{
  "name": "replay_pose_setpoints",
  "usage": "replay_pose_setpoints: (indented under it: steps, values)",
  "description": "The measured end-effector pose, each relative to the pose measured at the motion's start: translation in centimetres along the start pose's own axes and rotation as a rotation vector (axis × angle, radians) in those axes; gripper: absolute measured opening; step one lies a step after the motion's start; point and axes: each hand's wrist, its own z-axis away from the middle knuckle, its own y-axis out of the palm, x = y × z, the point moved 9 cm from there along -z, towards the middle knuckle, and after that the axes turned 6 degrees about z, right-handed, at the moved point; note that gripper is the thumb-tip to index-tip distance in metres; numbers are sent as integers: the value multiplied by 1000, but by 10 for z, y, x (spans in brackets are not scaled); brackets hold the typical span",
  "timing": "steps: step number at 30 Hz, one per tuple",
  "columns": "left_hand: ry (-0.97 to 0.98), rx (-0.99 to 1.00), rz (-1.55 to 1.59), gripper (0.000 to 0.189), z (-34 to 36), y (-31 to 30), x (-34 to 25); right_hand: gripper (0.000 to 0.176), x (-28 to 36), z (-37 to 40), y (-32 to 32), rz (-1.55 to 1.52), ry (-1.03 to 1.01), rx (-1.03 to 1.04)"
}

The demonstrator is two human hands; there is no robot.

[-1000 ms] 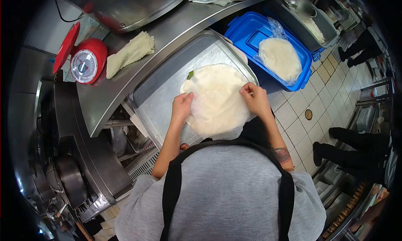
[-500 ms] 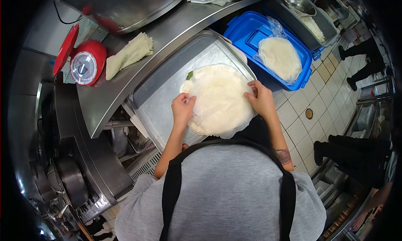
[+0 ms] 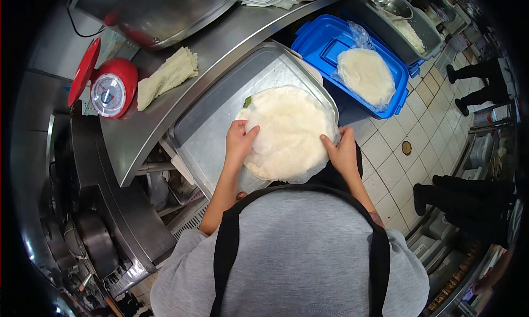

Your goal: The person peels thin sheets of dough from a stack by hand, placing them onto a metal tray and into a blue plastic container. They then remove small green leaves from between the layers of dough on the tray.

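A round, flat, pale sheet of dough (image 3: 289, 129) with clear plastic film at its edges is held over a grey metal tray (image 3: 198, 135). My left hand (image 3: 241, 141) grips its left edge between thumb and fingers. At the right edge, my right hand (image 3: 343, 150) pinches the sheet, with the thumb on top and the fingers partly hidden behind it. A small green leaf (image 3: 247, 101) shows at the sheet's upper left edge. Another pale round in plastic (image 3: 366, 77) lies on the blue lid (image 3: 325, 39) to the upper right.
On the steel counter (image 3: 220, 52) are a folded pale cloth (image 3: 167, 77), a red scale (image 3: 114, 87) and a large metal vessel (image 3: 165, 11). A grey bin (image 3: 427, 36) holds a metal bowl (image 3: 392, 4). Two people's dark-clad legs (image 3: 474, 204) stand at the right.
My right hand has slid down along the sheet's right edge, its thumb now lower. My left hand has barely moved. The view has shifted slightly.
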Motion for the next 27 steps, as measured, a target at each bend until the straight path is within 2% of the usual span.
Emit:
replay_pose_setpoints:
  steps: [2, 5, 6, 8, 11, 15, 17, 18, 21, 25, 27]
  values:
    - [-40, 39, 177, 36, 6, 10, 5, 50, -23, 7, 22, -111, 231, 259]
    - [-162, 83, 353, 30, 21, 23, 3, 44, -18, 8, 23, -182, 248, 360]
    - [-211, 95, 399, 28, 24, 27, 2, 42, -14, 7, 17, -224, 244, 314]
    - [-158, 107, 476, 28, 23, 25, -4, 37, -5, 3, 8, -311, 232, 223]
    - [-72, 107, 475, 28, 27, 16, -28, 32, -13, -1, 20, -542, 245, 236]
    - [-44, 183, 510, 28, 35, 11, -57, 28, 5, -1, 19, -971, 351, 378]
    - [-146, 250, 623, 30, 43, 18, -65, 28, 11, -1, 13, -1149, 410, 426]
    - [-196, 297, 673, 32, 46, 25, -68, 28, 11, -1, 10, -1183, 428, 451]
    - [-534, 357, 877, 37, 56, 57, -56, 29, 8, -6, -7, -1300, 437, 472]
    - [-504, 688, 767, 38, 60, 120, -97, 28, -31, -19, -37, -1326, 440, 366]
    - [-397, 730, 584, 36, 47, 152, -110, 29, -69, -22, -54, -1253, 449, 219]
